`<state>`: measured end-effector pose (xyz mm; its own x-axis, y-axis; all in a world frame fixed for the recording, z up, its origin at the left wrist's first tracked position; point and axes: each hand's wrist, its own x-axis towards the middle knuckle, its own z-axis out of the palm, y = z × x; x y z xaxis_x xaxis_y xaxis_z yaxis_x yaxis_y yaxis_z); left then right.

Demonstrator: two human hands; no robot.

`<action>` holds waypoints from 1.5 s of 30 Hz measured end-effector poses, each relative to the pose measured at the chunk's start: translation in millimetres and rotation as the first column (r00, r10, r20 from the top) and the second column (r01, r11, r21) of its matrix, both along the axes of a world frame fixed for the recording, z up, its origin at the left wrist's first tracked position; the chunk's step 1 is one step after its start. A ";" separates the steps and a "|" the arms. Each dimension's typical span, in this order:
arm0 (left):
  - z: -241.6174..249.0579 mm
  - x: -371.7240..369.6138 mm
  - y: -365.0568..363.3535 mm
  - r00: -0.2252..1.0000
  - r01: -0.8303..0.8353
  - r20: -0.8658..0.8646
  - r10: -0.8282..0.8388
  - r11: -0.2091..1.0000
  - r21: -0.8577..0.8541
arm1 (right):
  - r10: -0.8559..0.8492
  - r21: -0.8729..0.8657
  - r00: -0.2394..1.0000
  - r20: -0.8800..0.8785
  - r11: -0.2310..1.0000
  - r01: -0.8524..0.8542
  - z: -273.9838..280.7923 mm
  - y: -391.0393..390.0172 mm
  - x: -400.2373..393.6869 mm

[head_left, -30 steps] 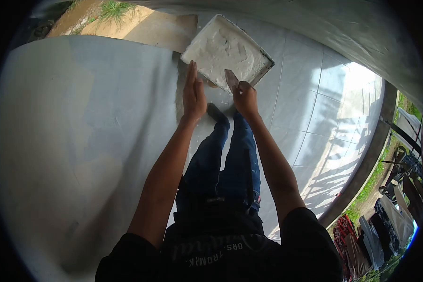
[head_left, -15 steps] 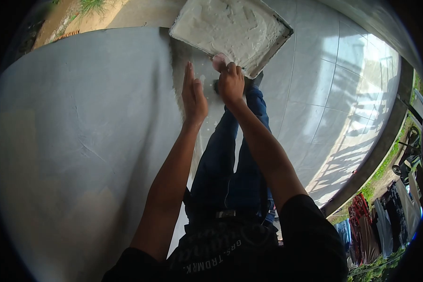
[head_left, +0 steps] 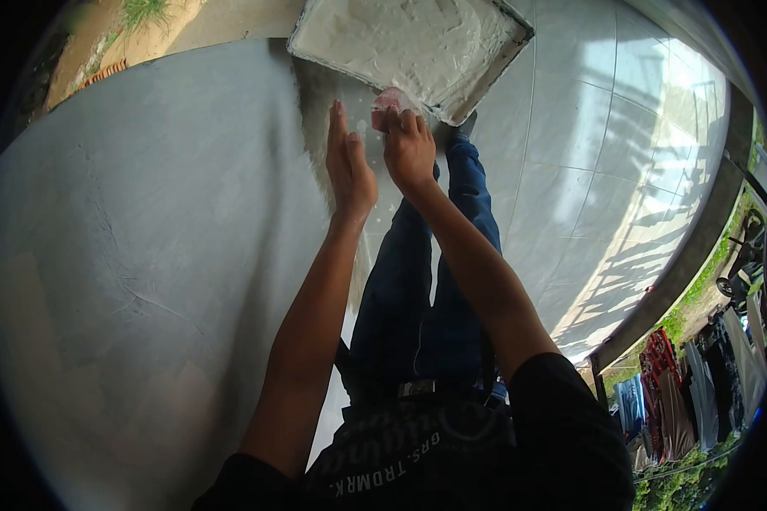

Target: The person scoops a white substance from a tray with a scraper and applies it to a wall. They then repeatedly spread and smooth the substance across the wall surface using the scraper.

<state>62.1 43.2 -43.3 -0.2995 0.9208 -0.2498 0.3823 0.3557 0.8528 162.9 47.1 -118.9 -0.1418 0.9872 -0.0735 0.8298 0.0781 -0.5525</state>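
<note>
My right hand (head_left: 410, 153) is closed around a flat pinkish scraper (head_left: 385, 109) smeared with white paste. The scraper overlaps the near edge of a shallow tray (head_left: 499, 78), which is filled with creamy white paste (head_left: 400, 38). My left hand (head_left: 351, 170) holds nothing. Its fingers are stretched out straight and together, with the thumb a little apart, close beside the edge of the smooth grey wall (head_left: 179, 213).
Pale floor tiles (head_left: 562, 162) spread out to the right, with sunlight and shadows on them. My legs in jeans (head_left: 392, 289) stand below my hands. Clothes (head_left: 690, 383) hang outside at the lower right, near a parked motorcycle (head_left: 741, 264). Grass (head_left: 145, 10) grows at the upper left.
My right hand and the scraper have shifted slightly left, and more of the scraper's reddish face shows. The tray sits a little higher in view. My left hand has barely moved.
</note>
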 end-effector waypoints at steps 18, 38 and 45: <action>4.7 -10.3 19.2 0.994 -0.096 0.045 0.096 0.995 -0.011 | -0.854 -0.955 -0.464 -0.234 0.291 -0.054 17.3 16.5 26.4; -3.8 -8.0 -4.5 0.991 -0.095 0.083 0.102 0.992 -0.082 | -0.698 -0.691 0.617 -0.363 0.646 0.324 21.2 -72.2 38.5; -9.2 -2.8 -10.5 0.989 -0.108 0.093 0.115 0.992 -0.072 | -0.039 -0.083 0.950 -0.310 0.996 0.014 64.6 41.4 100.5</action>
<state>59.3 32.7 -52.5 -0.3706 0.8634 -0.3422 0.2538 0.4486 0.8569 263.4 88.4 -54.2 -0.1442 0.9837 -0.1074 0.6168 0.0045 -0.7871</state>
